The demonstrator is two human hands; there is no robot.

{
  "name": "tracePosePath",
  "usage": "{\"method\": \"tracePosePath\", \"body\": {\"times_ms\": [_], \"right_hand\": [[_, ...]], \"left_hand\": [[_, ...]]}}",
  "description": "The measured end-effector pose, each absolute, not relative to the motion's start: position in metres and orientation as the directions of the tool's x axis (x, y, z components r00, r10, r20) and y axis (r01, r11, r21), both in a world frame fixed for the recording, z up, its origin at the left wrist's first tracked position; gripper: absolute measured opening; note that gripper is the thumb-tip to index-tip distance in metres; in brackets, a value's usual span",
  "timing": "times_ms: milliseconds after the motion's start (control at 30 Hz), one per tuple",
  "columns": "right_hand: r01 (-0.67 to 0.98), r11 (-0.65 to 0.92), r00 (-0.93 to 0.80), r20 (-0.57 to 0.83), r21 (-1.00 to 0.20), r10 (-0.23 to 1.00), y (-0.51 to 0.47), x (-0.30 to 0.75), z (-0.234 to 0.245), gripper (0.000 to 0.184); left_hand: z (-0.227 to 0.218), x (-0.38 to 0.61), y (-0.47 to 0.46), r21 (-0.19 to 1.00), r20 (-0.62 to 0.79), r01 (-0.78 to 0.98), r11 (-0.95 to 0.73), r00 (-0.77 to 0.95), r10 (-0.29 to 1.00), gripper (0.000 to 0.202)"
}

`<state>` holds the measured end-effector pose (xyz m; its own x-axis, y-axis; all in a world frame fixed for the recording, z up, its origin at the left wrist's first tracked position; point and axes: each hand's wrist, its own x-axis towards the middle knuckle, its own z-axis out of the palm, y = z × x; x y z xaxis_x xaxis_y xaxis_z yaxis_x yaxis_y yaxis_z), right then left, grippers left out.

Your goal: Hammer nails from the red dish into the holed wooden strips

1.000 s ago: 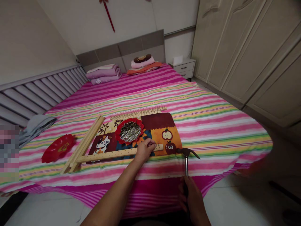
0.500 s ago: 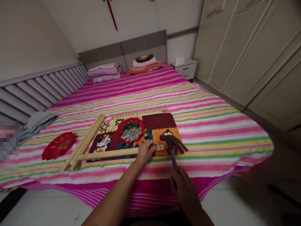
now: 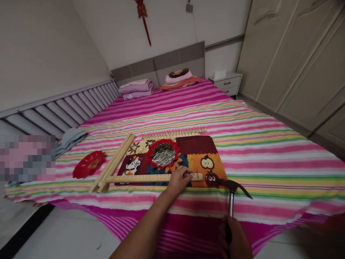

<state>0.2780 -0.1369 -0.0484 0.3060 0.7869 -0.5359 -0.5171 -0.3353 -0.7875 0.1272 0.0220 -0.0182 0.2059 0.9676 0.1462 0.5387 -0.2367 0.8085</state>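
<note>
We're looking down a big bed [image 3: 269,169] dressed in a pink, white and green striped sheet, with cream wardrobe doors [image 3: 291,54] lining the right side and a slatted grey panel [image 3: 59,111] along the left. At the far end, a grey headboard [image 3: 159,64] stands behind folded lilac bedding [image 3: 136,88] and a stack of folded cloth topped by a small pillow [image 3: 179,81], and a white bedside cabinet [image 3: 225,84] sits off to the right.

Mid-bed, the action centres on a patchwork mat [image 3: 202,158] printed with a cat and apples. On it sits a red flower-shaped dish [image 3: 161,142] heaped with thin metal nails [image 3: 163,154]. Just beyond the mat lies a wooden strip studded with upright nails [image 3: 172,133], while a long wooden frame piece [image 3: 114,162] angles across the left edge. Further left are a red plastic dish [image 3: 88,164] and a crumpled grey cloth [image 3: 70,141].

The left hand [image 3: 178,181] has its fingers closed down on a drilled wooden strip [image 3: 142,178], which runs across the near part of the mat. The right hand [image 3: 234,239] has a firm grip around the handle of a claw hammer [image 3: 231,203], head up, just off the mat's near right corner. Whether that head is touching the mat, I can't tell.
</note>
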Motion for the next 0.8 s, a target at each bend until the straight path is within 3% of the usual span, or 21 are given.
{"method": "tracePosePath", "body": {"times_ms": [100, 167, 267, 367, 567, 800], "right_hand": [[-0.614, -0.342, 0.267, -0.596, -0.711, 0.758, -0.134, 0.282, -0.052, 0.039], [-0.633, -0.347, 0.246, -0.605, -0.692, 0.757, -0.133, 0.284, -0.054, 0.039], [-0.649, -0.354, 0.222, -0.613, -0.674, 0.759, -0.131, 0.284, -0.056, 0.04], [-0.653, -0.354, 0.222, -0.616, -0.67, 0.756, -0.13, 0.283, -0.055, 0.041], [-0.656, -0.363, 0.213, -0.624, -0.661, 0.752, -0.132, 0.283, -0.05, 0.037], [-0.659, -0.356, 0.195, -0.607, -0.663, 0.77, -0.132, 0.285, -0.053, 0.039]], "left_hand": [[-0.004, 0.104, 0.029, 0.694, 0.239, 0.678, -0.243, 0.101, 0.966, 0.015], [0.009, 0.083, 0.037, 0.538, 0.251, 0.834, -0.123, -0.019, 0.968, 0.018], [0.027, 0.057, 0.053, 0.248, 0.113, 0.958, 0.143, -0.175, 0.978, 0.02], [0.034, 0.048, 0.066, 0.117, 0.011, 0.968, 0.22, -0.223, 0.975, 0.029], [0.032, 0.059, 0.075, 0.159, -0.075, 0.92, 0.359, -0.351, 0.933, 0.025], [0.027, 0.05, 0.08, 0.393, -0.071, 0.826, 0.403, -0.41, 0.909, 0.015]]}}
